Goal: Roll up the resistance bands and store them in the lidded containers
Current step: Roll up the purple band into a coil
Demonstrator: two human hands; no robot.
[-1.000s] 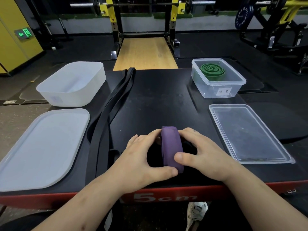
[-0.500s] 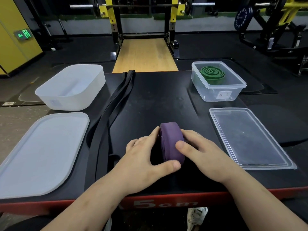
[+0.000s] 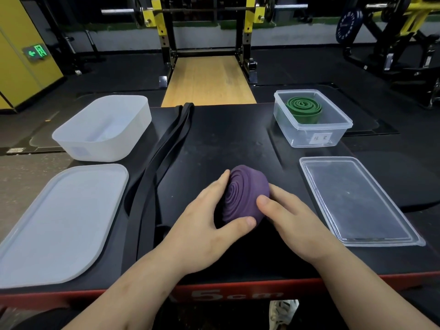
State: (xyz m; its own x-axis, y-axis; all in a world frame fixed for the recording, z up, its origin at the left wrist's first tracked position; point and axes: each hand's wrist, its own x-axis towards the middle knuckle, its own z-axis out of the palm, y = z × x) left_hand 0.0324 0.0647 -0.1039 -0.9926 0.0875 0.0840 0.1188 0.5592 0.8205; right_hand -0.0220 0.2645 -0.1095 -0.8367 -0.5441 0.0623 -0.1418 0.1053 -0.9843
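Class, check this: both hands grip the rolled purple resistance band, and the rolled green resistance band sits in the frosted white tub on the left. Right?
Not quite. The head view shows the rolled green resistance band in the clear plastic container on the right, not the frosted white tub. The left hand and right hand do grip the rolled purple resistance band.

Head-worn view, close, down onto table.

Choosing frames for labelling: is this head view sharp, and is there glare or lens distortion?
Head view: the purple band roll is sharp between left hand and right hand; wide-angle bowing at the edges; faint sheen on the clear lid.
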